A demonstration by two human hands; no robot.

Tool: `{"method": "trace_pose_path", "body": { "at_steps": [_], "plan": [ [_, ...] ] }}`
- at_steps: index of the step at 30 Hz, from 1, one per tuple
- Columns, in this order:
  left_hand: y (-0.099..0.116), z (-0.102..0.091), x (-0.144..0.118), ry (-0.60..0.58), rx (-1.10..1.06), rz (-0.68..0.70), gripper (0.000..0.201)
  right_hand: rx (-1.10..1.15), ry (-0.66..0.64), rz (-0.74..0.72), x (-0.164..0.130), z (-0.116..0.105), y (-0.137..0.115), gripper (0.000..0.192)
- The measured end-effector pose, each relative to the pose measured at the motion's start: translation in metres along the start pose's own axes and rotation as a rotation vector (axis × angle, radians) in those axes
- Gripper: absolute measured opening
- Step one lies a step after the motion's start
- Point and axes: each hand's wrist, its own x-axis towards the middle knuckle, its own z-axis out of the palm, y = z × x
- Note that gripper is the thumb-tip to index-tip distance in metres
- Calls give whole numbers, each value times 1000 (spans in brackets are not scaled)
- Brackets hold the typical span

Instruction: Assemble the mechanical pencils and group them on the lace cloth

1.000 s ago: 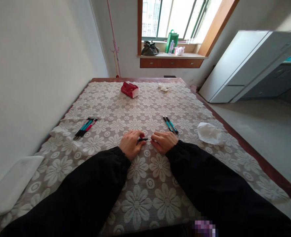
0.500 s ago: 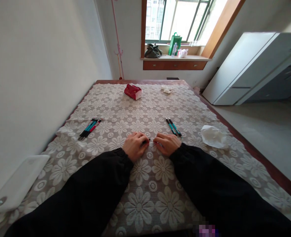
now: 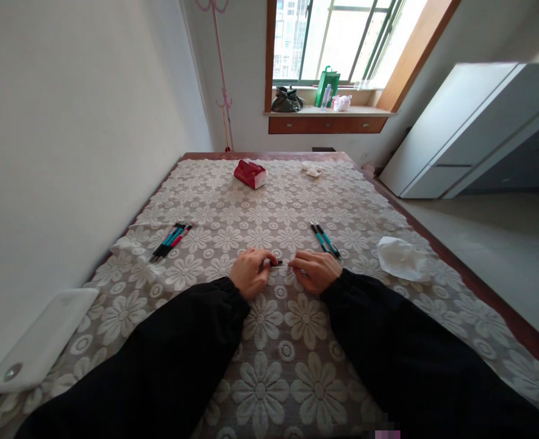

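Note:
My left hand (image 3: 251, 272) rests low over the tablecloth, its fingers closed on a dark pen part (image 3: 276, 263), of which only the end shows. Facing it, my right hand (image 3: 316, 271) pinches with thumb and forefinger at a thin pale strip, perhaps a refill, that spans the small gap between the hands. Just beyond the right hand lie two black-and-teal pens (image 3: 325, 239), partly behind it. Further left is a bunch of several pens (image 3: 171, 242), teal and black with a red one.
A flowered lace tablecloth (image 3: 260, 387) covers the table. On it are a red tissue pack (image 3: 250, 174), a crumpled tissue (image 3: 313, 172), a white paper sheet (image 3: 403, 259) at right and a white plastic case-like object (image 3: 41, 341) at left. A wall borders the left side.
My hands have drawn slightly apart, exposing more of the dark pen part and the thin pale strip between them. The whole view has shifted a little.

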Motion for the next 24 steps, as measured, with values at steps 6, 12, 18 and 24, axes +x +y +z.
{"method": "trace_pose_path", "body": {
  "at_steps": [6,12,18,24],
  "plan": [
    [-1,-1,3,-5,-98,-63,26,27,-16,13,0,2,-1,18],
    [7,-3,-2,-25,62,71,6,17,-81,60,2,-4,-2,10],
    [6,-2,-2,-4,50,70,10,-35,-86,131,-1,-20,16,23],
    [7,-2,-2,-2,91,57,10,54,25,55,-2,-11,21,31]
  ]
}}
